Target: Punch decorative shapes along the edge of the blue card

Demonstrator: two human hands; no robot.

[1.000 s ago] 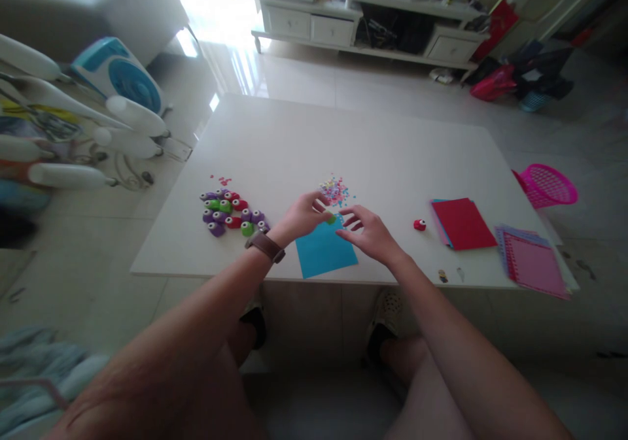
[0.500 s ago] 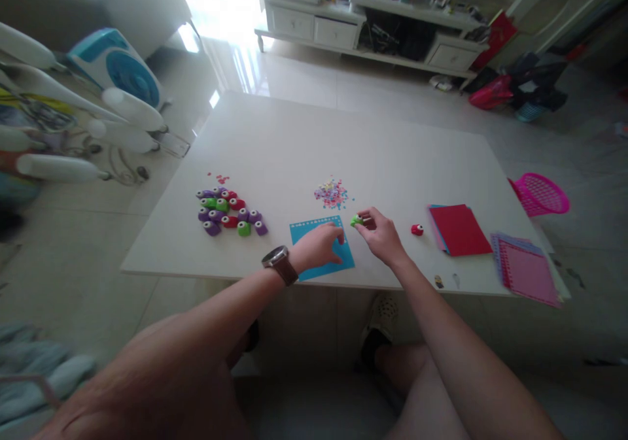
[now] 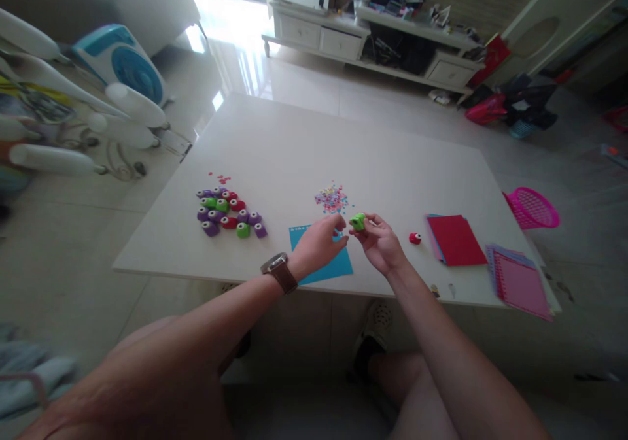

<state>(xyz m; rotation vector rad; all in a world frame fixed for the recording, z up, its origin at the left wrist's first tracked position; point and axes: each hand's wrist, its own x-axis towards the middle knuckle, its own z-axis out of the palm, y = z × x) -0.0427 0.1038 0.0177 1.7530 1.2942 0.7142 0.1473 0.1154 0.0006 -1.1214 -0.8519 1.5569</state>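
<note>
Between the fingers of my right hand (image 3: 385,247) is a green craft punch (image 3: 358,222), raised just off the table and turned on its side. My left hand (image 3: 321,244) is over the blue paper sheet (image 3: 326,271), its thumb and fingers apart and curved toward the punch. It does not appear to hold anything. Punched holes run along the sheet's far edge, partly covered by the left hand. Past the sheet lies a pile of small colourful paper cutouts (image 3: 332,198). A red craft punch (image 3: 415,238) stands to the right of my right hand.
Several purple, green and red punches (image 3: 228,221) stand at the left, with red cutouts (image 3: 223,179) behind them. On the right are a red-topped paper stack (image 3: 458,240) and punched pink sheets (image 3: 523,283). A pink basket (image 3: 534,208) is beyond the table's right edge.
My right hand has turned, tilting the green punch so more of it shows. My left hand has lifted slightly toward it. The whole view has shifted a little.
</note>
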